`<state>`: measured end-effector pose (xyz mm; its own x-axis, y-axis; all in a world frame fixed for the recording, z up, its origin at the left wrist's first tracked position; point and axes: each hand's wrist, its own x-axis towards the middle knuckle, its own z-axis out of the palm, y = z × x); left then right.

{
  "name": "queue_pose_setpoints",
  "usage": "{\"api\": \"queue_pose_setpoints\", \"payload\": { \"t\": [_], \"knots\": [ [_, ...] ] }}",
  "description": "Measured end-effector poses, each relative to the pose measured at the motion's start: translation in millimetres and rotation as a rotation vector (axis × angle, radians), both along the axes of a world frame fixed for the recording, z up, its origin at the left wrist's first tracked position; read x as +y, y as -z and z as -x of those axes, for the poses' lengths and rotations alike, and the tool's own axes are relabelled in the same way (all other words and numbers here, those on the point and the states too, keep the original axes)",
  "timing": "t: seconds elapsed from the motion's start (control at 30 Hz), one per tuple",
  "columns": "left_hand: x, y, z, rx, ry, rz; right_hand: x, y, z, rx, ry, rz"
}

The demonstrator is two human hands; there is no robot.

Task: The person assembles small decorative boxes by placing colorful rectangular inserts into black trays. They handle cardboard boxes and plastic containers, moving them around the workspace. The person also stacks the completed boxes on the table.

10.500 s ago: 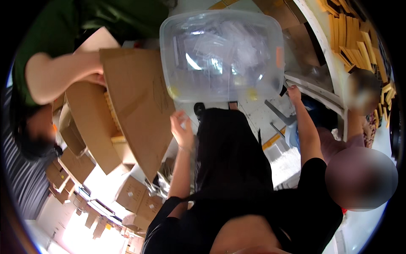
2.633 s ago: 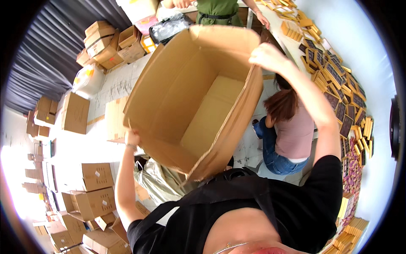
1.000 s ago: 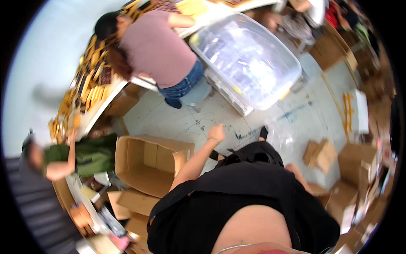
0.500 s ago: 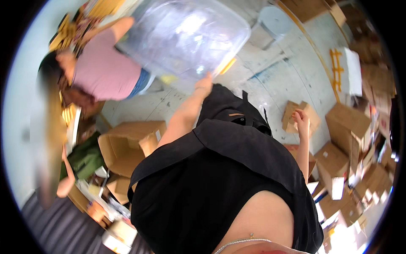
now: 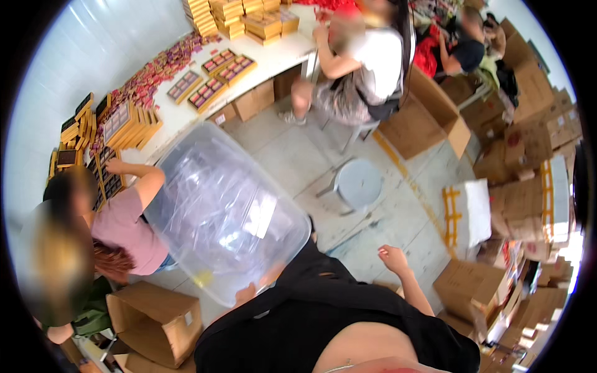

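Observation:
A large clear plastic storage bin (image 5: 292, 258) stands in front of me, tilted in the view, with many loose clear plastic pieces (image 5: 211, 193) inside. My left hand (image 5: 244, 294) is closed on its near rim, low at my left side; part of the grip is hidden by the plastic. Away from the bin, to my right, my right hand (image 5: 393, 258) hangs in the air with loosely bent fingers and nothing in it. Below it is the tiled floor.
A grey stool (image 5: 359, 184) stands beyond the bin. A white worktable (image 5: 273, 53) carries boxed palettes (image 5: 222, 81) and small pink pieces. A person in pink (image 5: 127, 233) works close at left; another sits ahead. Cartons (image 5: 471, 286) line the right, and an open carton (image 5: 155, 323) lies left.
My view has swung up, bringing the worktable and seated person into sight. The bin sits lower in view and its contents show. My left hand stays at its rim.

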<state>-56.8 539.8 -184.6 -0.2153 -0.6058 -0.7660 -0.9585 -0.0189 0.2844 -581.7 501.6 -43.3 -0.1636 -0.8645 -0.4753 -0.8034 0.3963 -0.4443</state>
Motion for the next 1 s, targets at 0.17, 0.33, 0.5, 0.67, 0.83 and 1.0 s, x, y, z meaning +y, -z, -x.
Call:
{"api": "queue_pose_setpoints", "payload": {
  "t": [0.17, 0.33, 0.5, 0.67, 0.83, 1.0],
  "knots": [
    [-22.7, -17.3, 47.5, -0.064, -0.204, -0.051, -182.1, -31.3, -4.1, 0.089, -0.282, 0.123],
    [-62.0, -21.5, 91.0, -0.064, -0.280, -0.026, -281.0, -48.1, -16.6, -0.102, -0.420, 0.241],
    [-68.8, -33.0, 122.0, -0.128, -0.451, 0.052, -301.0, -30.3, -34.0, -0.089, -0.620, 0.050],
    [-98.2, -62.3, 169.2, -0.173, -0.713, 0.200, -342.3, 63.7, -19.0, -0.125, -0.509, -0.010],
    [-153.0, -97.2, 198.8, 0.019, -1.124, 0.635, -447.3, 218.5, 17.4, 0.416, -0.927, -0.222],
    [-301.5, -119.8, 188.1, 0.095, -0.986, 0.961, -465.5, 321.8, 49.4, 0.682, -1.365, -0.185]
  ]
}}
